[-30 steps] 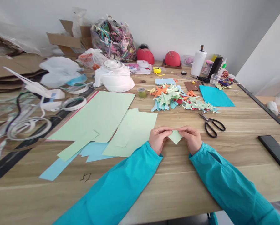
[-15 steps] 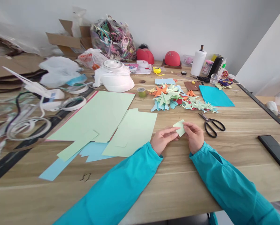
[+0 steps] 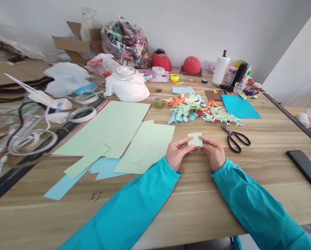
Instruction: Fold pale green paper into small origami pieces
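Observation:
A small light-green paper square point(image 3: 195, 139) is pinched between both hands, just above the wooden table. My left hand point(image 3: 178, 152) grips its left edge with thumb and fingers. On the opposite edge, my right hand point(image 3: 213, 151) is closed with the thumb beneath and a fingertip on top. Beyond the hands lies a heap of folded paper stars point(image 3: 188, 107) in green, orange, blue and red. Black-handled scissors point(image 3: 235, 138) rest to the right of my right hand. Larger green paper sheets point(image 3: 151, 147) lie to the left, over blue paper pieces point(image 3: 65, 185).
A spool of thread point(image 3: 157, 102) stands behind the sheets. A turquoise cloth-like square point(image 3: 240, 106) lies right of the stars. A black phone point(image 3: 306, 172) is near the right edge. White hot glue gun point(image 3: 51, 102), tape rolls and bags crowd the left. A white bottle point(image 3: 220, 69) stands at the back.
The paper square has turned from a tilted position to lying level, and moved slightly left. Both hands still hold it, with the right fingers shifted along its right edge.

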A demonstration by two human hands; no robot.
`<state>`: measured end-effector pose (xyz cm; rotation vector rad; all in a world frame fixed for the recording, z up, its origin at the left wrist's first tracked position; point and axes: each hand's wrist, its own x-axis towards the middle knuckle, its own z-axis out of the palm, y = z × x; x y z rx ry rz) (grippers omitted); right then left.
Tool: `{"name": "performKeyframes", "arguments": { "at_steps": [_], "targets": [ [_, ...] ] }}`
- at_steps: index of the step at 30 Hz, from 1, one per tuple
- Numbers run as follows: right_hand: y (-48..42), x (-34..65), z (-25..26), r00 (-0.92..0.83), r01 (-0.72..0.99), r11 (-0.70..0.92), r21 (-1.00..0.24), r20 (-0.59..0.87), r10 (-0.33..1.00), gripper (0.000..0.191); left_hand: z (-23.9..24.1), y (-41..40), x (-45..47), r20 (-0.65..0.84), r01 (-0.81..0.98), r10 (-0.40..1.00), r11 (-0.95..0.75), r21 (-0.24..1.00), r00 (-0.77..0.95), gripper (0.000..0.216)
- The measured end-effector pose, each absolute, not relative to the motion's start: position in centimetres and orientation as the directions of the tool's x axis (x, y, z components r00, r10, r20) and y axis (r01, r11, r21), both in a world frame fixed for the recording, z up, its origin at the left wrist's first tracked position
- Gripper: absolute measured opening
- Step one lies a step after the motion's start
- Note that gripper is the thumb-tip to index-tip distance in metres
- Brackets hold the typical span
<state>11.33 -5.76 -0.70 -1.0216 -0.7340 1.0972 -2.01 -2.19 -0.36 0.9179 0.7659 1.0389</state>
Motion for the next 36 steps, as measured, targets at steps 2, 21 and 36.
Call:
{"name": "performKeyframes", "arguments": {
  "at_steps": [2,21,36],
  "targets": [
    [-5.76,11.3,-0.67,0.306,-0.343,0.122,-0.931,0.012,0.952,0.025,-0.37,-2.17,-1.98,-0.08,-0.378,0.942,0.208,0.902,0.327,0.048],
    [-5.96,10.88,-0.09,0.269,-0.142,0.195,-0.97,0.152,0.951,0.017,-0.43,-2.46,-1.92,0.026,-0.264,0.97,0.04,0.964,0.242,0.017],
    [-5.85,11.11,-0.24,0.26,-0.046,0.232,-0.972,0.213,0.942,0.015,-0.07,-2.54,-2.06,0.135,-0.132,0.968,-0.109,0.985,0.21,0.009]
  ]
}}
